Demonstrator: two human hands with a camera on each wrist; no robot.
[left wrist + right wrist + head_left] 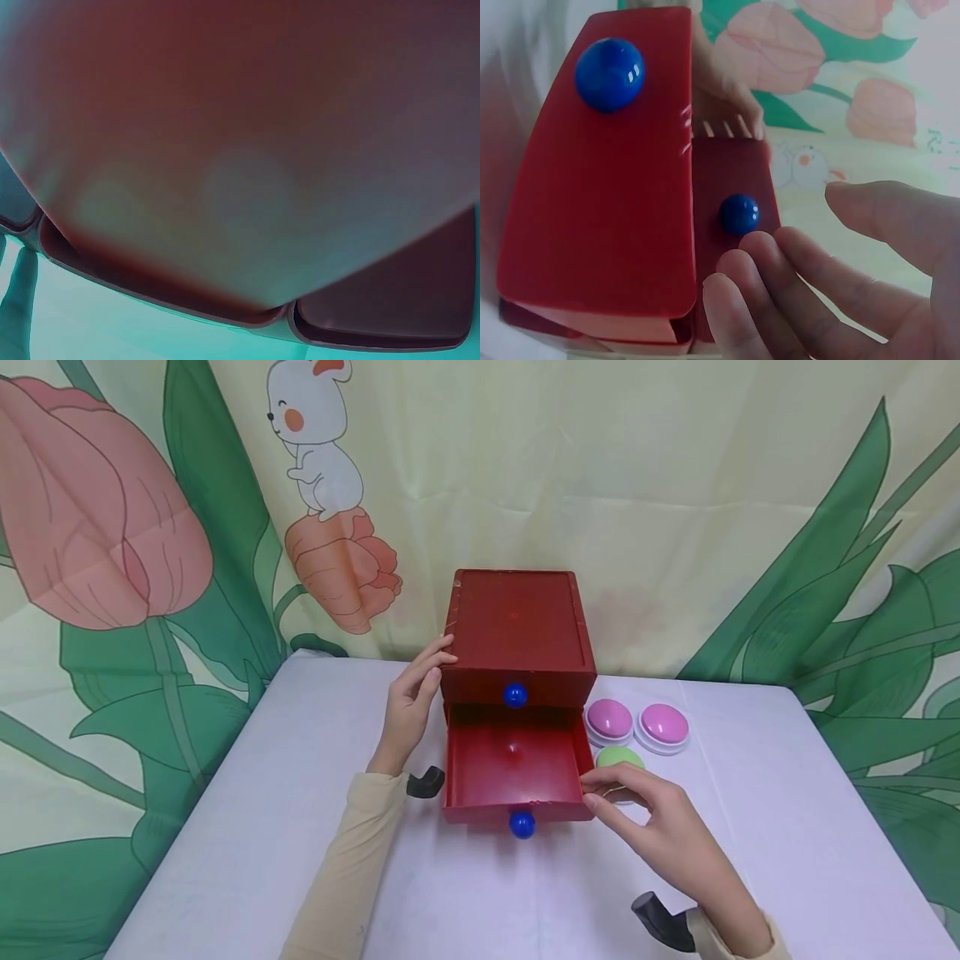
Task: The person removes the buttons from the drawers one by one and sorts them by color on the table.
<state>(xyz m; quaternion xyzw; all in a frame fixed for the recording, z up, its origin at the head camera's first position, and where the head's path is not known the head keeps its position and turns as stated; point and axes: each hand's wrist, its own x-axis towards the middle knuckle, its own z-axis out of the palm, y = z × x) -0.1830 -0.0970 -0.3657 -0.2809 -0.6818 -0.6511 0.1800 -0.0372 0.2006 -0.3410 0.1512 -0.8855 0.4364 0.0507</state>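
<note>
A dark red two-drawer box stands against the back cloth. Its lower drawer is pulled out and holds nothing; the upper one is closed. Each front carries a round blue knob. Against the box's upper left side, my left hand rests with its fingertips at the top edge. My right hand is beside the drawer's front right corner, its fingers gently bent and apart with nothing between them. In the left wrist view a large blurred shape covers most of the box's side.
To the right of the box are two pink push lights and a green one, the green partly behind my right hand. A white cloth covers the table. A printed curtain hangs right behind it.
</note>
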